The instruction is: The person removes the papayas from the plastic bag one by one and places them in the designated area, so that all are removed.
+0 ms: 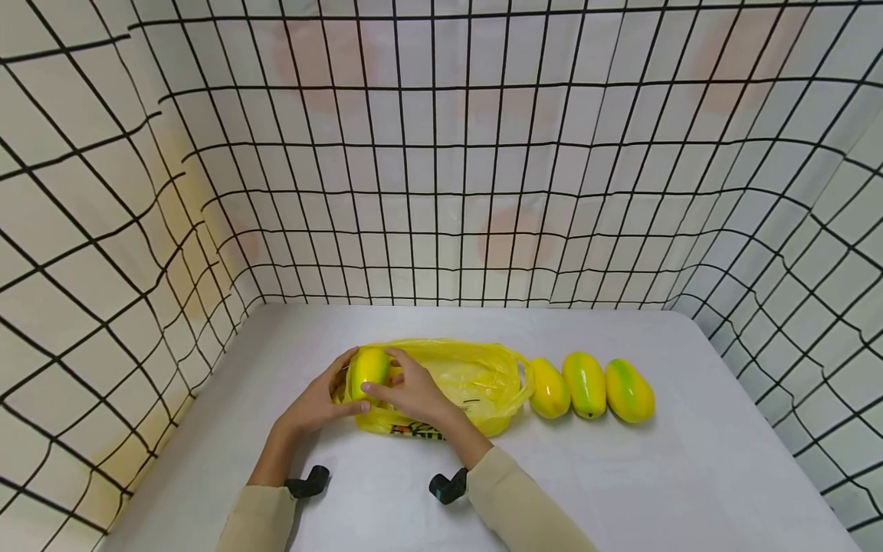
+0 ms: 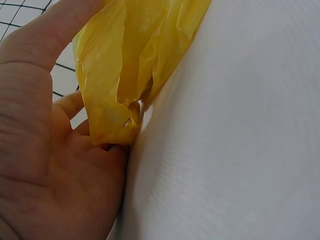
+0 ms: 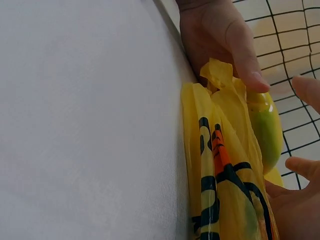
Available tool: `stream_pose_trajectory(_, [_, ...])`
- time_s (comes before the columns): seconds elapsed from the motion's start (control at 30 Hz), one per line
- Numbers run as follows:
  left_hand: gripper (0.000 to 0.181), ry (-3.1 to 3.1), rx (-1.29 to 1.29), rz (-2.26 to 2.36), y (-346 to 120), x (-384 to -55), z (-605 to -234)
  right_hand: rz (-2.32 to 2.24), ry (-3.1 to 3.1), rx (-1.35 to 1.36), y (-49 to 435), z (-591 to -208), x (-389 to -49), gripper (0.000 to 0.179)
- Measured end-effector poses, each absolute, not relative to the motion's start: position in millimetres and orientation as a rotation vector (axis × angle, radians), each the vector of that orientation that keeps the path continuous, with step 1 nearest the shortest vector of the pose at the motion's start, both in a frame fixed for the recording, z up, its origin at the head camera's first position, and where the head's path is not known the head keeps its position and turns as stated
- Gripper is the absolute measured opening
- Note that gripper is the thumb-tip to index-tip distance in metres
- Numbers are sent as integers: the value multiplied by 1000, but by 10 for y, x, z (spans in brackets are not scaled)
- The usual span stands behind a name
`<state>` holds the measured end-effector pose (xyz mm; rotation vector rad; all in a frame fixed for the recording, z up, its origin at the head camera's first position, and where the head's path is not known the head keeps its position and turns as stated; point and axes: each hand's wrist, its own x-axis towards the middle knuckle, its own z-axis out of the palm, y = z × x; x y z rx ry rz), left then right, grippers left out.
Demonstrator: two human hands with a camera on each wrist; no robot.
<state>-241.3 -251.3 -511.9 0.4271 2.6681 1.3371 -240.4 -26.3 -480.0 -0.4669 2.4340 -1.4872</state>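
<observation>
A yellow-green mango (image 1: 369, 371) stands at the left end of a yellow plastic bag (image 1: 469, 368) that lies spread on the table. My left hand (image 1: 319, 399) curls around that end, and its thumb lies along the bag, its tip by the mango in the right wrist view. In the left wrist view the crumpled plastic bag (image 2: 125, 75) sits between thumb and fingers. My right hand (image 1: 417, 395) hovers over the mango, thumb and fingers spread; in the right wrist view a gap shows between its fingers (image 3: 302, 167) and the mango (image 3: 267, 130).
Three more mangoes lie in a row right of the bag: one by its handle (image 1: 549, 388), a middle mango (image 1: 585, 385) and a far-right mango (image 1: 631, 391). A black wire grid (image 1: 469, 169) encloses the white table (image 1: 621, 483) at the back and sides.
</observation>
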Motion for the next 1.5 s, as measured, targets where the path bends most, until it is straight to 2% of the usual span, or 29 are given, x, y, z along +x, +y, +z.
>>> stream_pose_trajectory(0.3, [98,2640,464,1388,-2531,-2438,-5158,-1370,2512,-461,-347,-4811,-2443,94])
stream_pose_trajectory(0.7, [99,2629,462,1425,-2520,-2422,-5160,-1366,2531,-441,-299,-4838,-2468,84])
stream_pose_trajectory(0.9, [88,2642,468,1425,-2517,-2425,-5159,-1459,2459,-438,-169,-4834,-2503,83])
stream_pose_trajectory(1.23, [66,2641,298,1409,-2506,-2433,-5140,-1481,2461,-456,88,-4812,-2487,84])
stream_pose_trajectory(1.5, [65,2641,283,1388,-2513,-2443,-5165,-1537,2382,-432,303,-4766,-2429,81])
